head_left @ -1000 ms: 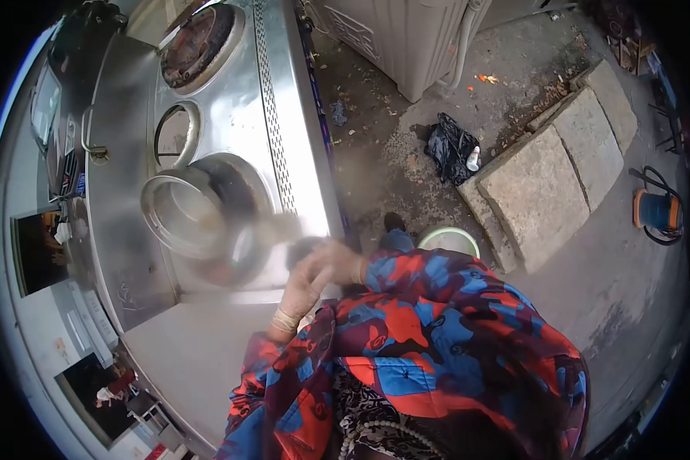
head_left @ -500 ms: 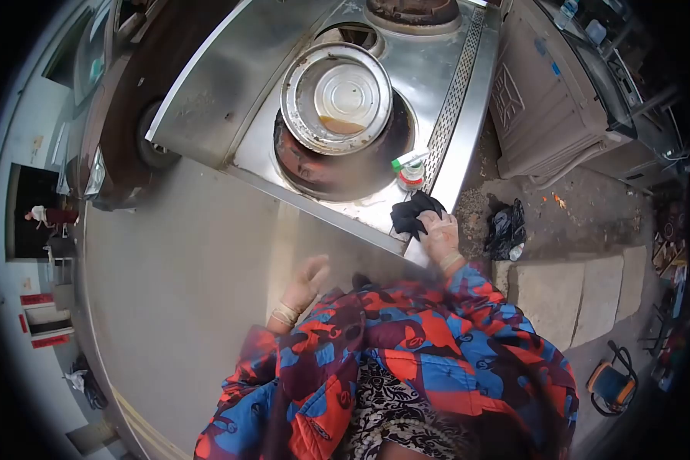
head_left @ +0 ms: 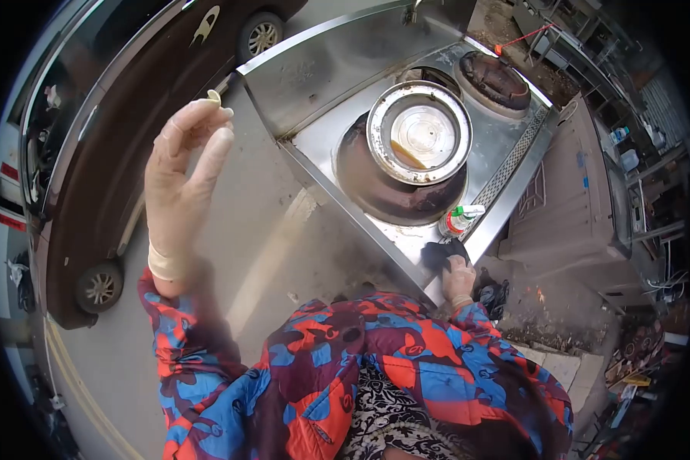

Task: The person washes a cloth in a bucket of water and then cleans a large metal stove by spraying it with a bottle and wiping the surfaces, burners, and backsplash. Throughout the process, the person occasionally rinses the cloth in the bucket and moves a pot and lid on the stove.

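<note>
A thin clear glove covers my left hand (head_left: 189, 172), which is raised at the left over the pavement, fingers curled but apart, nothing held. My right hand (head_left: 458, 279), also gloved, is closed on a black cloth (head_left: 443, 254) at the near corner of the steel stove (head_left: 312, 146). Just beyond the cloth stands a small clear bottle (head_left: 454, 222) with a red band and a green and white top. A round metal pot (head_left: 377, 142) with a little brownish liquid sits over the near burner (head_left: 360, 184).
A second burner (head_left: 492, 80) is at the stove's far end. Dark vehicles (head_left: 142, 100) stand at the left. To the right are a brown-grey cabinet (head_left: 563, 195), a black plastic bag (head_left: 492, 295) and metal racks.
My left hand has risen from near my waist to the upper left. My right hand stays on the black cloth. The view has shifted, bringing more of the vehicles in.
</note>
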